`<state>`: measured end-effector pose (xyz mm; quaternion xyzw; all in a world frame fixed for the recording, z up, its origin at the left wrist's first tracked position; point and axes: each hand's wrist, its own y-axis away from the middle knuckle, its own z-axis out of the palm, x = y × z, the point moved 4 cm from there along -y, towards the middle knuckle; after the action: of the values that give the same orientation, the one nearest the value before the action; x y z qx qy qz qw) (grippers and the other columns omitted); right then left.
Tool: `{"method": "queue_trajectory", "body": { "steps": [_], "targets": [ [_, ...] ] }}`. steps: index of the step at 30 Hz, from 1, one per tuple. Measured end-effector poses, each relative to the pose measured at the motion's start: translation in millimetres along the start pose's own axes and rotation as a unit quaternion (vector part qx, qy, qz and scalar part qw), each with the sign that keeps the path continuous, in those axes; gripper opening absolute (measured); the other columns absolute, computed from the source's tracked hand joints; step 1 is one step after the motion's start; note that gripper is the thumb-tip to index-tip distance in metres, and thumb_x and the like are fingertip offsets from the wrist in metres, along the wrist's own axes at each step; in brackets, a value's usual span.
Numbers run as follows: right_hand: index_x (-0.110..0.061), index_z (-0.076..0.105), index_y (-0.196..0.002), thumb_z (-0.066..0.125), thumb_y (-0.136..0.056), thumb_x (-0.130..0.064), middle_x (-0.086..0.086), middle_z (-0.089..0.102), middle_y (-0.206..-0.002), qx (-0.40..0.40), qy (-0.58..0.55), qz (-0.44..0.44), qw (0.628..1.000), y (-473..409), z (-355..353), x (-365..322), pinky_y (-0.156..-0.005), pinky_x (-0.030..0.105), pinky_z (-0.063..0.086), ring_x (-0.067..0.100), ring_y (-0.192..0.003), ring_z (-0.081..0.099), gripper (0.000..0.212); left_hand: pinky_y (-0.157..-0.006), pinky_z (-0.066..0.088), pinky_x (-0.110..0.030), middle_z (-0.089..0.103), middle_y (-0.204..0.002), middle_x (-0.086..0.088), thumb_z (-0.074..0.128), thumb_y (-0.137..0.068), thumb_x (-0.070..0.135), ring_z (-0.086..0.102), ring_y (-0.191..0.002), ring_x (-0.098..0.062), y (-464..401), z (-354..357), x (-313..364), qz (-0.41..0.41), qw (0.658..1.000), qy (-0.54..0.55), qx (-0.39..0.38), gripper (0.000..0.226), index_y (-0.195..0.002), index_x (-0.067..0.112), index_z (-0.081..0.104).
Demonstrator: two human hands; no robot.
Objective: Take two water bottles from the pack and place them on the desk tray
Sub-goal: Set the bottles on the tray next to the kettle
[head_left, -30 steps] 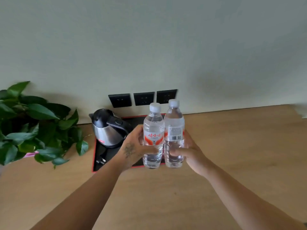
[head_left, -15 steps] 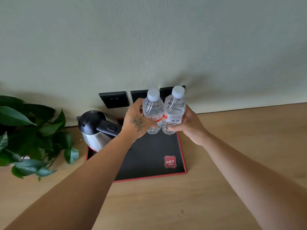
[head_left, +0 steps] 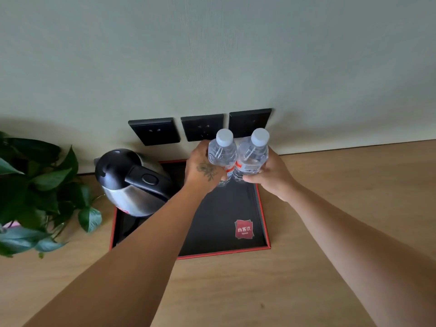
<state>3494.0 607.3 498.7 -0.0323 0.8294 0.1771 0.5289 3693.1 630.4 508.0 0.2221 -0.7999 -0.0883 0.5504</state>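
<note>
Two clear water bottles with white caps and red labels stand side by side at the far end of the black, red-rimmed tray. My left hand is wrapped around the left bottle. The right bottle is gripped by my right hand. The bottles touch each other and their bases sit at or just above the tray floor; my fingers hide the contact. The pack is out of sight.
A steel kettle with a black lid and handle fills the tray's left side. A leafy plant stands on the wooden desk at the far left. Three black wall sockets sit behind the bottles.
Both hands carried the bottles forward and down from above the tray's near side to its far end by the wall. The view tilted down, showing the whole tray.
</note>
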Motion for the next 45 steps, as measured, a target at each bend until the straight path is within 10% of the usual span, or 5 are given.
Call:
{"method": "queue_trajectory", "body": {
  "steps": [17,21,26,31,45],
  "targets": [
    [-0.024,0.051,-0.139,0.084,-0.083,-0.011,-0.007,0.064,-0.133,0.017,0.1,-0.05,0.994,12.3,-17.5,-24.4,-0.106,0.037,0.051,0.013,-0.12,0.064,0.066,-0.06,0.051,-0.002,0.058,-0.11,0.02,0.091,-0.078,-0.007,0.063,-0.099,-0.006,27.9,-6.4,5.4,0.039,0.997,0.063,0.03,0.082,-0.145,0.016,0.05],
    [-0.02,0.047,-0.144,0.07,-0.096,-0.034,-0.001,0.059,-0.134,0.059,0.282,-0.207,0.935,34.7,-46.8,-70.1,-0.095,0.048,0.057,0.015,-0.119,0.063,0.054,-0.089,0.047,0.0,0.061,-0.139,0.007,0.09,-0.085,0.012,0.06,-0.117,0.003,62.9,-26.0,36.1,0.169,0.983,0.002,0.077,0.077,-0.151,0.018,0.051],
    [-0.021,0.057,-0.147,0.058,-0.105,-0.016,0.003,0.066,-0.127,0.022,0.452,-0.326,0.83,37.4,-56.0,-133.6,-0.072,0.043,0.057,0.027,-0.109,0.064,0.042,-0.104,0.056,-0.034,0.072,-0.135,-0.005,0.077,-0.098,0.011,0.068,-0.122,-0.026,71.9,-50.5,89.8,0.341,0.914,-0.215,0.037,0.041,-0.138,0.014,0.073],
    [-0.011,0.075,-0.116,0.059,-0.105,-0.011,0.009,0.066,-0.108,-0.034,0.475,-0.312,0.822,25.9,-50.3,-150.3,-0.072,0.047,0.053,0.034,-0.093,0.066,0.019,-0.098,0.06,-0.04,0.08,-0.125,-0.002,0.082,-0.096,0.009,0.077,-0.107,-0.025,57.2,-49.3,93.0,0.327,0.907,-0.265,-0.009,0.022,-0.117,0.015,0.087],
    [-0.006,0.073,-0.111,0.076,-0.095,-0.032,0.011,0.063,-0.102,-0.059,0.505,-0.211,0.835,24.5,-41.8,-149.1,-0.075,0.042,0.05,0.036,-0.094,0.064,0.031,-0.094,0.06,-0.031,0.079,-0.12,0.006,0.086,-0.092,0.018,0.073,-0.106,-0.023,33.3,-43.0,90.2,0.229,0.943,-0.241,0.007,0.02,-0.108,0.03,0.086]
  ]
}}
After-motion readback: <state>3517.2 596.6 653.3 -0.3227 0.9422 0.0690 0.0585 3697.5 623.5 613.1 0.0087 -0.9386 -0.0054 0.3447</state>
